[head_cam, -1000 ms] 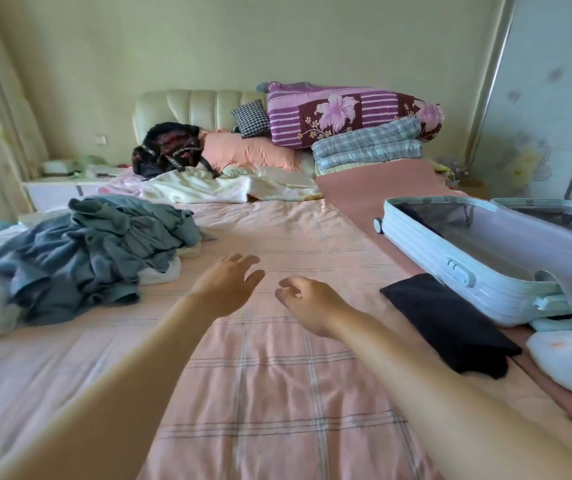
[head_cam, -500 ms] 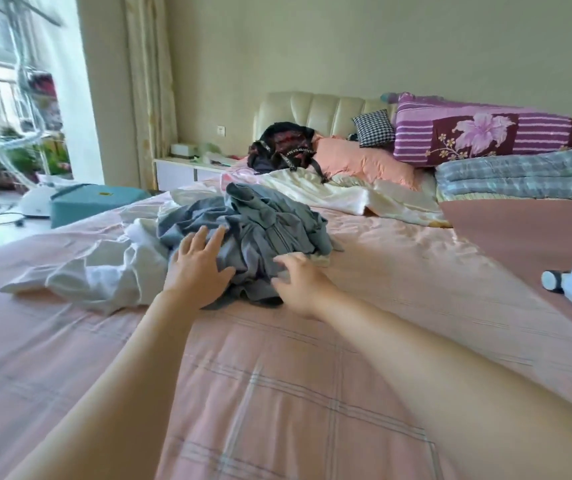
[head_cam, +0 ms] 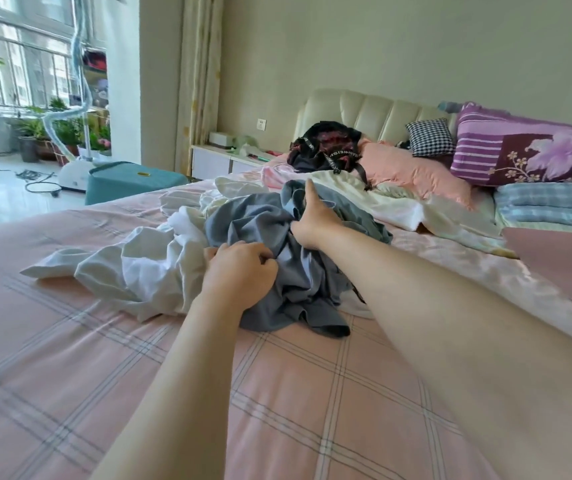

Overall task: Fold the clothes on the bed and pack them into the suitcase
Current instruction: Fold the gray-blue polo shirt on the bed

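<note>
Now that I've got left hand (head_cam: pixel 239 271) and right hand (head_cam: pixel 314 221) fingers clamped on the grey garment (head_cam: pixel 298 289), folding can start.

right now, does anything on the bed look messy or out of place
Yes: the grey garment lies crumpled in a heap on the bed, tangled over a rumpled white garment that sprawls toward the window side. Neither is folded yet.
</note>
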A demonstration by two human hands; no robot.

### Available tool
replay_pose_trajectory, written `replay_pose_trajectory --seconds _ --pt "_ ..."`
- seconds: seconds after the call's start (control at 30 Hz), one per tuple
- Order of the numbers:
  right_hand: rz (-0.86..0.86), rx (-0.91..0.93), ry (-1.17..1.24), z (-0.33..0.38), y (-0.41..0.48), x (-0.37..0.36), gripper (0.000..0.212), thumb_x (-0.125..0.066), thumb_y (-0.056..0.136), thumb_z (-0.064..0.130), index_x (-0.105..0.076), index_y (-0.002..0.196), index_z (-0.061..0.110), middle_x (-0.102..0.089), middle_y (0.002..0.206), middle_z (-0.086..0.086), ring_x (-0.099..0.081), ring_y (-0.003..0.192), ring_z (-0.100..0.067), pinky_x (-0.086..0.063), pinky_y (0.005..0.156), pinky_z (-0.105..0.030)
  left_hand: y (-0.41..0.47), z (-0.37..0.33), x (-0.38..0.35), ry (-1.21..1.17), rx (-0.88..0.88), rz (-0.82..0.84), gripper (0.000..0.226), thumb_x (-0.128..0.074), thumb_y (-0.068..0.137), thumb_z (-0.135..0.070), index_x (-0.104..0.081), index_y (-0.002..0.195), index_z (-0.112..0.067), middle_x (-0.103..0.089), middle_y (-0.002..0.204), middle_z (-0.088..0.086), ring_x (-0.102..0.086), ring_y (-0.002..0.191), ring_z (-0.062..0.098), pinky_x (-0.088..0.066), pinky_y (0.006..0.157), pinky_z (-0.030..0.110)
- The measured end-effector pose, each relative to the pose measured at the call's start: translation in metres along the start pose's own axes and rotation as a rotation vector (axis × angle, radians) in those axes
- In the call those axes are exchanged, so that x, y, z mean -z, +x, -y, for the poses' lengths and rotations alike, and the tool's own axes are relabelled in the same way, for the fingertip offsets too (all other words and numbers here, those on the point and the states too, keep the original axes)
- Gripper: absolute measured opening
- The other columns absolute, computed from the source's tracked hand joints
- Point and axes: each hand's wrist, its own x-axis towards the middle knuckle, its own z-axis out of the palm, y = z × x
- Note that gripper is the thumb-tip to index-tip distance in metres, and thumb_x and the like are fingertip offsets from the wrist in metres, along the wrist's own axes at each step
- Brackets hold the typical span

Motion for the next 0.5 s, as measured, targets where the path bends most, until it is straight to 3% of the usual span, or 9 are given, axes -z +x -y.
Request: replay_pose_trajectory --seconds 0.03,0.13,0.2,0.3,0.33,0.4,0.5 --pt "0.019 -0.029 -0.024 0.002 0.004 0.001 0.087 -0.05 0.097 0.018 0.008 0.16 0.03 -0.048 0.107 0.0 -0.053 0.073 -0.023 -0.042 0.058 -0.032 0.002 -0.001 -0.003 0.002 0.0 -0.009 0.031 -0.044 0.092 -0.038 -0.067 0.112 -0.037 -0.066 0.112 -0.004 -0.05 0.11 0.025 -0.033 0.099 0.041" --pt "0.05 -0.033 -0.107 0.002 0.011 0.003 0.054 -0.05 0.099 0.023 -0.036 0.15 0.017 -0.054 0.136 -0.008 -0.057 0.108 -0.032 -0.047 0.08 -0.036 0.007 -0.003 -0.007 -0.007 0.011 -0.021 0.032 -0.043 0.096 -0.04 -0.062 0.121 -0.034 -0.065 0.117 -0.004 -0.052 0.114 0.024 -0.029 0.102 0.041" --pt "0.05 -0.025 -0.075 -0.006 0.008 0.005 0.051 -0.055 0.099 0.038 -0.044 0.142 0.015 -0.055 0.137 -0.01 -0.057 0.114 -0.031 -0.049 0.086 -0.037 0.008 -0.003 -0.006 -0.012 0.023 -0.015 0.033 -0.045 0.097 -0.041 -0.059 0.125 -0.033 -0.064 0.118 -0.006 -0.053 0.115 0.023 -0.029 0.102 0.042" --pt "0.03 0.03 0.081 -0.018 -0.01 0.013 0.073 -0.07 0.079 0.065 -0.05 0.129 0.016 -0.056 0.117 0.002 -0.057 0.106 -0.02 -0.047 0.085 -0.037 0.008 -0.005 0.0 -0.033 0.026 0.001 0.036 -0.047 0.096 -0.04 -0.054 0.13 -0.032 -0.063 0.121 -0.007 -0.053 0.117 0.023 -0.033 0.103 0.044" --pt "0.017 0.053 0.129 -0.021 -0.017 0.014 0.065 -0.07 0.077 0.069 -0.053 0.116 0.02 -0.054 0.104 0.005 -0.054 0.095 -0.017 -0.045 0.08 -0.036 0.007 -0.006 0.002 -0.048 0.024 -0.006 0.038 -0.048 0.095 -0.039 -0.051 0.132 -0.031 -0.062 0.123 -0.006 -0.053 0.118 0.023 -0.035 0.103 0.045" --pt "-0.06 0.08 0.192 -0.026 -0.034 0.018 0.044 -0.059 0.092 0.058 -0.044 0.075 0.02 -0.046 0.072 0.004 -0.046 0.066 -0.017 -0.035 0.066 -0.033 0.006 -0.012 0.008 -0.089 0.015 -0.028 0.045 -0.049 0.095 -0.036 -0.044 0.139 -0.028 -0.058 0.13 -0.002 -0.051 0.121 0.025 -0.039 0.104 0.047" --pt "-0.197 0.112 0.203 -0.033 -0.063 0.029 0.049 -0.047 0.101 0.03 -0.029 0.057 0.017 -0.032 0.054 0.0 -0.033 0.051 -0.018 -0.024 0.054 -0.033 0.003 -0.028 0.019 -0.136 -0.025 -0.059 0.054 -0.05 0.095 -0.029 -0.035 0.147 -0.027 -0.05 0.141 0.003 -0.044 0.129 0.027 -0.039 0.106 0.047"
